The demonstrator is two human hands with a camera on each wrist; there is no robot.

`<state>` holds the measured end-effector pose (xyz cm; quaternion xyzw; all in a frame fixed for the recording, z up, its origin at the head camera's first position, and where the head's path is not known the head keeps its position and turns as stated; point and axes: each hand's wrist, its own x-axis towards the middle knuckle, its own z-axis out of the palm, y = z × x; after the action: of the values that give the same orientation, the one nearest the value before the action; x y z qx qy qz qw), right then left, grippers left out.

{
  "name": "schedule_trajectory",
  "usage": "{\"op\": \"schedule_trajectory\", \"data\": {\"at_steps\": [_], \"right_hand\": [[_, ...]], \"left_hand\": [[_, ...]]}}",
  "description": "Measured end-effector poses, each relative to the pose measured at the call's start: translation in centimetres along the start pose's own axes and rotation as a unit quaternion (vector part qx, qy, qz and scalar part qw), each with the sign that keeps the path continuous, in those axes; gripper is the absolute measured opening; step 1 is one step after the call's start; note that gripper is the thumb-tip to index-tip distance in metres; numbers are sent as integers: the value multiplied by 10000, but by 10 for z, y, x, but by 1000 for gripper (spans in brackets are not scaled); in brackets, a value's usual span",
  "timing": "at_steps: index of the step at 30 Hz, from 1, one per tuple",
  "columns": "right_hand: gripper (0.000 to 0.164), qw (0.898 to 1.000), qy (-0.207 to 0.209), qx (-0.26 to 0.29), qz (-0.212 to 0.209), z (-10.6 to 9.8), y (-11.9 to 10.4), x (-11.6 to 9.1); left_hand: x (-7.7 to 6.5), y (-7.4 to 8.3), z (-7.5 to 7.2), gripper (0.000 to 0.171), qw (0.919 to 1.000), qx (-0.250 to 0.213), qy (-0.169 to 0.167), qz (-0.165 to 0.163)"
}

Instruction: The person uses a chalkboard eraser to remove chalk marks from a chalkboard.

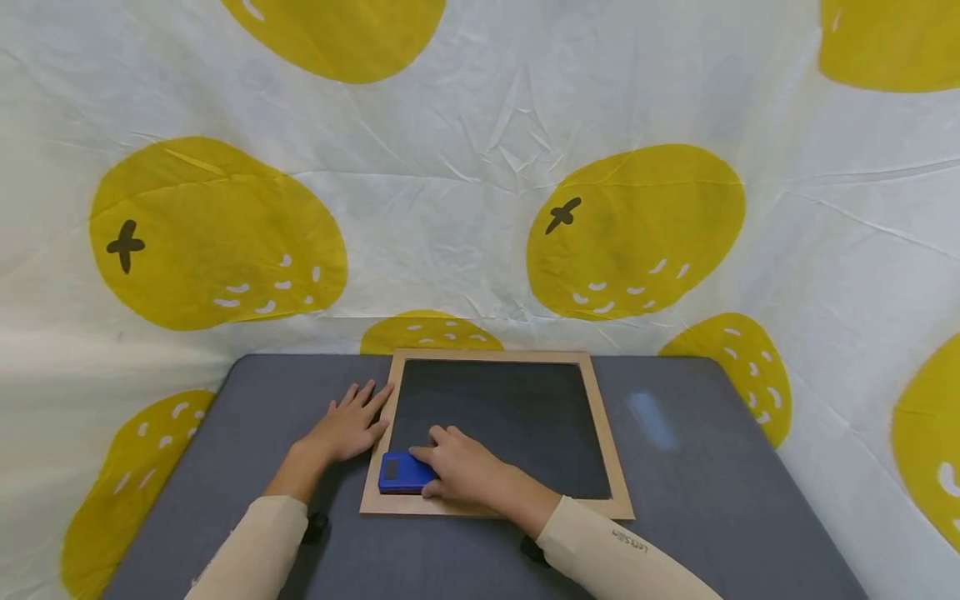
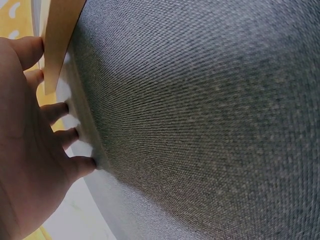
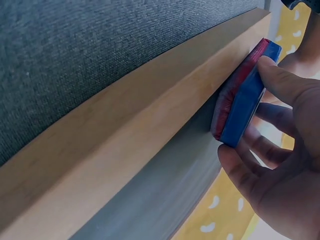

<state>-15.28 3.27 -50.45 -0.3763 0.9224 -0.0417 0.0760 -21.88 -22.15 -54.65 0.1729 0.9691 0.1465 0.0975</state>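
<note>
A small chalkboard [image 1: 495, 417] in a light wooden frame [image 1: 611, 442] lies on a grey table. My right hand [image 1: 465, 468] grips a blue chalkboard eraser [image 1: 401, 472] at the board's near left corner. In the right wrist view, thumb and fingers hold the blue back of the eraser [image 3: 245, 105], and its dark red felt faces the board beside the wooden edge. My left hand [image 1: 347, 427] lies spread at the frame's left side. The left wrist view shows the thumb and a finger of that hand [image 2: 30, 140] touching the frame, with the other fingertips on the table.
A pale bluish chalk smudge [image 1: 652, 421] marks the grey tabletop [image 1: 697, 508] right of the board. Behind the table hangs a white cloth [image 1: 435, 242] printed with yellow fruit. Faint whitish streaks show on the board surface in the right wrist view.
</note>
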Motion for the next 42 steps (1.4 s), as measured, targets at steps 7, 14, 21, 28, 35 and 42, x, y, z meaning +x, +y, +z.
{"op": "schedule_trajectory", "data": {"at_steps": [7, 14, 21, 28, 35, 42], "right_hand": [[65, 10000, -49, 54, 15, 1, 7, -7], [63, 9996, -38, 287, 56, 0, 28, -23], [62, 9977, 70, 651, 155, 0, 61, -55], [62, 9941, 174, 999, 377, -1, 94, -100], [60, 9914, 261, 1175, 516, -2, 127, -147], [57, 9903, 339, 1169, 670, 3, 150, -174]], "left_hand": [[-1, 6, -2, 65, 10000, 91, -1, -36], [0, 2, -1, 65, 9999, 117, 32, 3], [2, -1, 2, 67, 10000, 67, 31, 47], [-1, 3, -1, 66, 10000, -24, 28, 84], [-5, 8, 2, 65, 9999, 83, 121, 75], [-9, 11, 5, 65, 9997, 122, 193, 31]]}}
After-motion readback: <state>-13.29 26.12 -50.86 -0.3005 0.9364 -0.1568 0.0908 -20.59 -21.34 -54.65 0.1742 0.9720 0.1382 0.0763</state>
